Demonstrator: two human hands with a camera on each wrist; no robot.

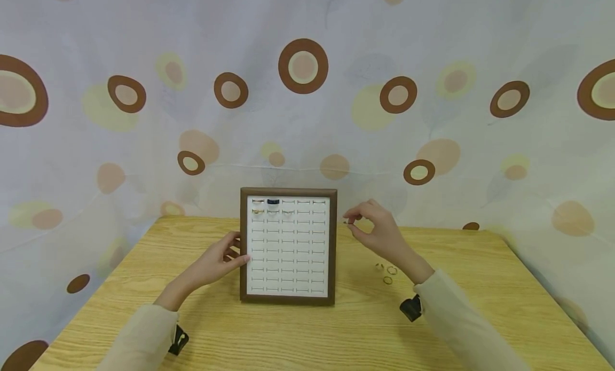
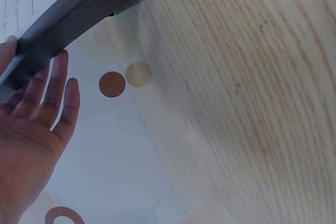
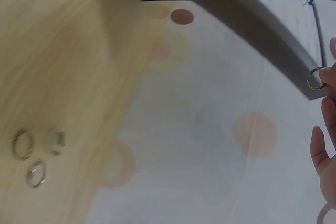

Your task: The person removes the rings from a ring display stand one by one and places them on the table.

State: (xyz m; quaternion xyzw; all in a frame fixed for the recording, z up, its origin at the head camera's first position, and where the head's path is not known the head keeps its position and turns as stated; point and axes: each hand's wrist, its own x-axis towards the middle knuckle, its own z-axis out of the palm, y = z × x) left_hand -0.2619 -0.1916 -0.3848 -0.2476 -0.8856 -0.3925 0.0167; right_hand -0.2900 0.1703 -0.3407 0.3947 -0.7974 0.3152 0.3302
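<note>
A brown-framed ring display board (image 1: 288,243) with a white slotted face stands upright on the table. Its top two rows hold several rings, among them a dark blue one (image 1: 273,202) and a gold one (image 1: 258,212). My left hand (image 1: 223,259) grips the frame's left edge, thumb on the front and fingers behind. To the right of the frame, my right hand (image 1: 377,229) pinches a thin ring (image 3: 315,78) between thumb and fingertips, level with the upper rows. Three loose rings (image 1: 392,270) lie on the table below that hand.
The wooden table (image 1: 192,328) runs back to a patterned curtain (image 1: 307,131) behind the board. Black wrist devices (image 1: 411,308) sit at both sleeve cuffs.
</note>
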